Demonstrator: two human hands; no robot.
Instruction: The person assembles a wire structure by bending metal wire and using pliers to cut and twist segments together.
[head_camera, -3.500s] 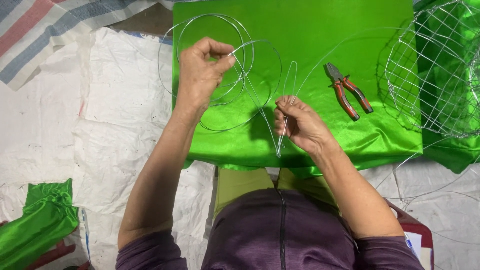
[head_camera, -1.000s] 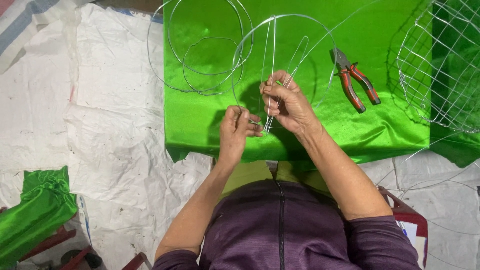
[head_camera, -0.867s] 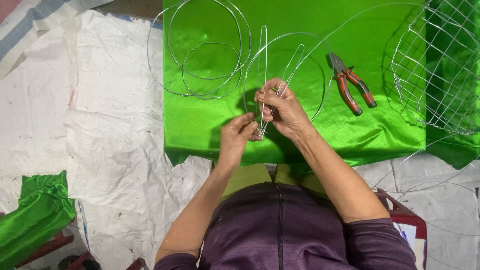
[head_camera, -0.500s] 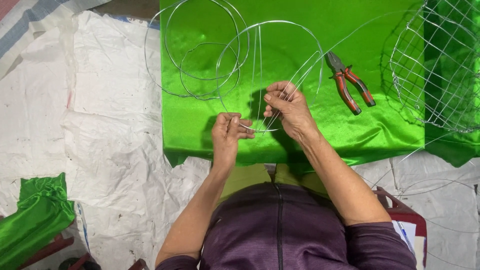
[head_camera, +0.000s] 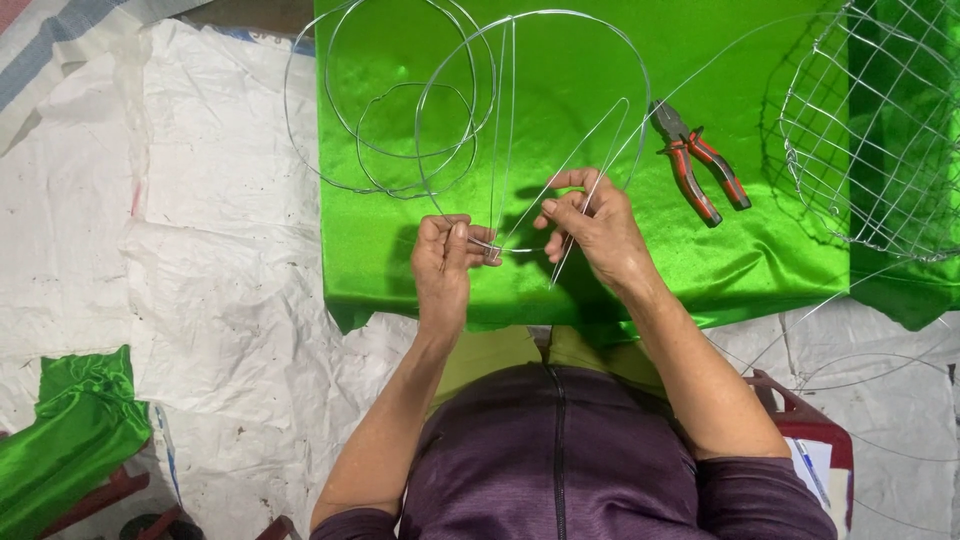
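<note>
Pinching the near rim of the large silver wire hoop (head_camera: 640, 110) between thumb and fingers, my left hand (head_camera: 445, 262) sits closed over the bright green satin cloth (head_camera: 760, 250). My right hand (head_camera: 590, 225) is clamped on the thin bent wire struts (head_camera: 600, 150) that rise across the hoop. The hands are near each other but apart. For a sound joint, I judge the left grip should stay fixed on the crossing while the right steers the strut ends. Loose smaller wire rings (head_camera: 400, 110) overlap the hoop at its left and could snag. Red-handled pliers (head_camera: 700, 165) lie just right of it; a wire mesh basket frame (head_camera: 880, 130) stands farther right.
</note>
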